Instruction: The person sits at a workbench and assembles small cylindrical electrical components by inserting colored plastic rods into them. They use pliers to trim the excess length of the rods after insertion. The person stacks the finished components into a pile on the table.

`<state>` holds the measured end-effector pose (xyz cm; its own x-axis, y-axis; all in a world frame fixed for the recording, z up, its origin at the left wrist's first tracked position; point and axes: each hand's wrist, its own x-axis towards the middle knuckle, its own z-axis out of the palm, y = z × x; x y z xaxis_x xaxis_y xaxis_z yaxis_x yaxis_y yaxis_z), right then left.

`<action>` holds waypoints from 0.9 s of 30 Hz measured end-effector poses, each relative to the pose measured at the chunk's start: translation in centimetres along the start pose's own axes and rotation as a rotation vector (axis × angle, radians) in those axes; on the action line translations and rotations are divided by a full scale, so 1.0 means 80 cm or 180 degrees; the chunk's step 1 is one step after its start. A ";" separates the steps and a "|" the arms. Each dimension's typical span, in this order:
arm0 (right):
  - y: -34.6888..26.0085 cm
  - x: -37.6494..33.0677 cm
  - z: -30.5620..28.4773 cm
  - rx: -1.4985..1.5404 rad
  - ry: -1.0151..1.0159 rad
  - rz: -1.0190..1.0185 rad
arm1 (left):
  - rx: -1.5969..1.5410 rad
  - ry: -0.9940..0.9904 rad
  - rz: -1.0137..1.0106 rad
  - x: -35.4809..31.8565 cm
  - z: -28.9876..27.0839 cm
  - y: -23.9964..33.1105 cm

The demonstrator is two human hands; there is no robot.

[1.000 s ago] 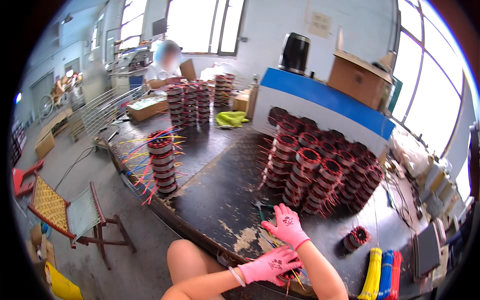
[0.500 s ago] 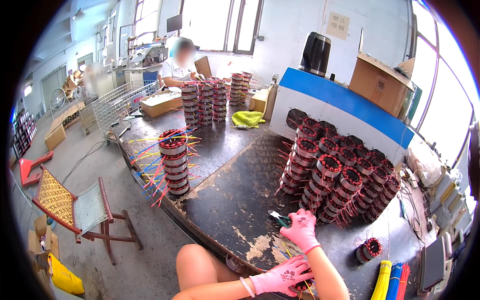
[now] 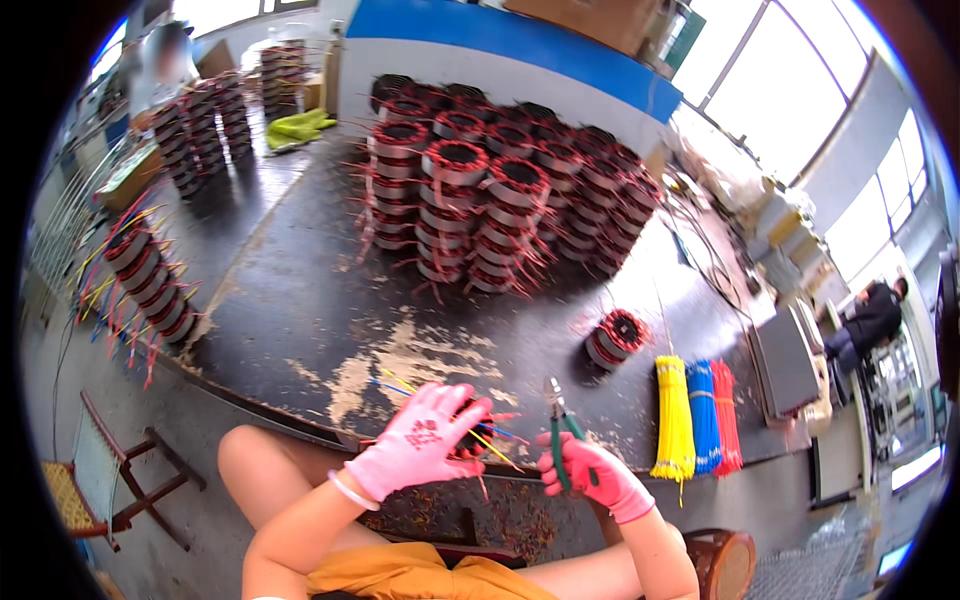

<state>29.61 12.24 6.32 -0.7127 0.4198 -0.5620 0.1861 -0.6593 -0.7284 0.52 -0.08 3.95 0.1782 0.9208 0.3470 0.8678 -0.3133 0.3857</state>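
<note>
My left hand (image 3: 425, 440), in a pink glove, is closed over a small motor stator (image 3: 480, 437) at the table's front edge. The hand hides much of the stator. Yellow, blue and red wires stick out around it. Just to the right, my right hand (image 3: 600, 478), also gloved in pink, grips a pair of green-handled pliers (image 3: 559, 455). Their metal jaws point up and away from me, apart from the stator. Farther back on the table, a single stator (image 3: 616, 338) with red windings sits on its own.
Tall stator stacks (image 3: 455, 200) fill the table's middle back. Yellow (image 3: 674, 420), blue (image 3: 704, 415) and red (image 3: 727, 415) wire bundles lie at right. One wired stator stack (image 3: 150, 280) stands at left. A co-worker (image 3: 165, 75) is at the far left, beyond a yellow-green cloth (image 3: 298, 128).
My view has swung to the right. My right hand has lifted the pliers off the table and brought them beside the stator. My left hand stays on the stator.
</note>
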 end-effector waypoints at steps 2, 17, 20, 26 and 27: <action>0.026 -0.007 -0.007 -0.0010 -0.0276 -0.0096 | 0.0078 -0.0015 -0.0076 0.003 0.001 -0.005; 0.020 0.009 0.011 -0.0672 -0.0364 0.0502 | -0.0186 -0.0288 0.0044 0.024 -0.013 -0.036; 0.019 0.013 0.012 -0.0698 -0.0307 0.0531 | -0.0195 -0.0275 0.0048 0.023 -0.012 -0.038; 0.010 0.018 0.019 -0.0782 -0.0108 0.0583 | -0.0219 -0.0232 0.0069 0.024 -0.011 -0.037; 0.009 0.018 0.021 -0.0788 -0.0080 0.0573 | -0.0221 -0.0228 0.0069 0.024 -0.011 -0.038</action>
<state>27.61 11.35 5.65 -0.6691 0.2925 -0.6832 0.4680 -0.5483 -0.6930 -2.16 2.41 4.20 0.2313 0.9271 0.2949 0.8296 -0.3463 0.4380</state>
